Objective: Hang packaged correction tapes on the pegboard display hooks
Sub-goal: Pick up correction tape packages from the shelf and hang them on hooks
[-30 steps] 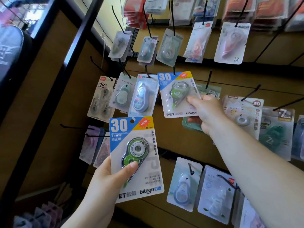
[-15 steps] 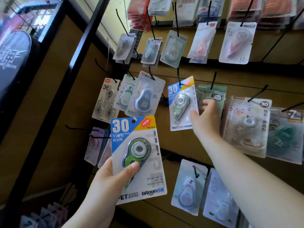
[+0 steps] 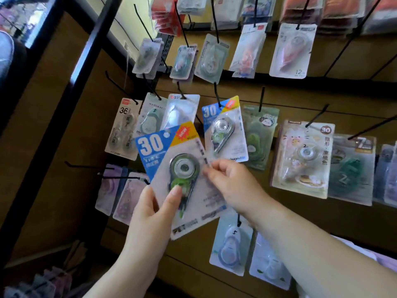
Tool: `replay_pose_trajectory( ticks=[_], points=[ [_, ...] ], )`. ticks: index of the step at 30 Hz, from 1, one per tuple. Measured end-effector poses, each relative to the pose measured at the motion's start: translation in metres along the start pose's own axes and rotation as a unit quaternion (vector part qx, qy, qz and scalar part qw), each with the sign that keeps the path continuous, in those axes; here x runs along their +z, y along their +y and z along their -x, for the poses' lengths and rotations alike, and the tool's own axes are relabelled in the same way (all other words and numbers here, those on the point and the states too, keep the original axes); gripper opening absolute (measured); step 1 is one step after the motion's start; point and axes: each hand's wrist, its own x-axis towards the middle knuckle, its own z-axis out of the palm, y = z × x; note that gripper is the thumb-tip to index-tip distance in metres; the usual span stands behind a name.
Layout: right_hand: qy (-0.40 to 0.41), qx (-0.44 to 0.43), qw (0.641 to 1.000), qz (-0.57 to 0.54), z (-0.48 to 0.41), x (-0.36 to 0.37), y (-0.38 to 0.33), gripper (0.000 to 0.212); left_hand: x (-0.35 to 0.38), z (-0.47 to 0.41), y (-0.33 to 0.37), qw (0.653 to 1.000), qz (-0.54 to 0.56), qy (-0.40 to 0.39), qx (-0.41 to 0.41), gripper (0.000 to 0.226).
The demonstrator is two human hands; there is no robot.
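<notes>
- The blue-and-yellow carded correction tape pack with a clear blister (image 3: 184,168) sits at the centre of the frame, in front of the display and on no hook.
- The left hand (image 3: 154,209) grips its lower left edge, thumb pressed on the blister. The right hand (image 3: 232,183) pinches its right edge.
- Its long axis runs nearly upright. The "30" header leans toward the upper left, printed face to the camera.
- Likely best: straighten the card, then aim its punched hole (image 3: 166,134) at the tip of the black wire hook (image 3: 217,93) carrying the matching hung pack (image 3: 224,130), just to the upper right.
</notes>
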Motion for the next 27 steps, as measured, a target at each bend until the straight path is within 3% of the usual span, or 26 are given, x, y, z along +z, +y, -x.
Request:
replay_pose_trajectory(
  ticks=[5,8,10,17,27],
  points=[
    [0.147,-0.026,0.988,0.044,-0.023,-0.029,-0.014,0.028,-0.001,-0.009,-0.014,0.994,-0.098,0.046,0.032,0.017],
    [0.192,-0.021,0.980,0.054,-0.042,-0.049,-0.021,0.020,-0.003,-0.009,-0.026,0.993,-0.121,0.008,0.001,0.031],
    [0.217,-0.021,0.974,0.067,-0.053,-0.059,-0.025,0.018,-0.005,-0.010,-0.031,0.989,-0.147,-0.030,-0.001,0.028],
    [0.213,-0.008,0.971,0.112,-0.075,-0.064,-0.032,0.032,-0.001,-0.013,-0.033,0.970,-0.195,-0.143,0.015,0.020],
    [0.202,0.038,0.972,0.117,-0.077,-0.060,-0.024,0.024,-0.004,-0.014,-0.033,0.960,-0.213,-0.180,0.025,0.022]
  ],
)
